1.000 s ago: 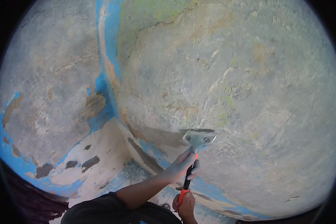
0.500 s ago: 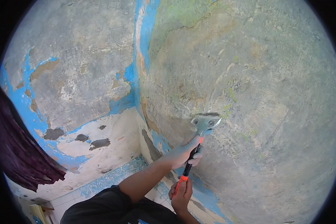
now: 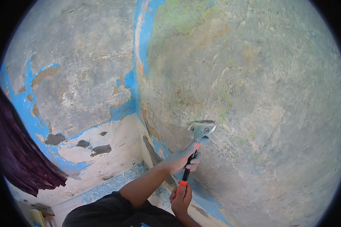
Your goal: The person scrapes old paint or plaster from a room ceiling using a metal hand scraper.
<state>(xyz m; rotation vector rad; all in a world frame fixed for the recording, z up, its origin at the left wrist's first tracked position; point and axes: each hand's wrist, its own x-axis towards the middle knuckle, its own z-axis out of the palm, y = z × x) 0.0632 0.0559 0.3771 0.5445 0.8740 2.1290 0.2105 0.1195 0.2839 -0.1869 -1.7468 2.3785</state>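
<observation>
A scraper [image 3: 202, 129] with a wide metal head and a black and orange handle lies with its blade edge against the grey, stripped wall [image 3: 254, 94]. Around the upper handle, just below the head, my left hand [image 3: 181, 160] is closed, its thumb stretched up toward the metal. Lower down, my right hand [image 3: 182, 197] grips the orange end of the handle. Green and pale scuffed patches mark the wall beside the blade.
Blue paint [image 3: 140, 75] runs down the wall corner. To the left are a second wall [image 3: 79, 87] with peeling paint and a dark purple cloth [image 3: 22, 151]. Blue flakes litter the tiled floor [image 3: 64, 206], where a yellowish object [image 3: 37, 217] stands at lower left.
The scraper and both hands have moved slightly down the wall, still in the same grip. The whole view has shifted a little.
</observation>
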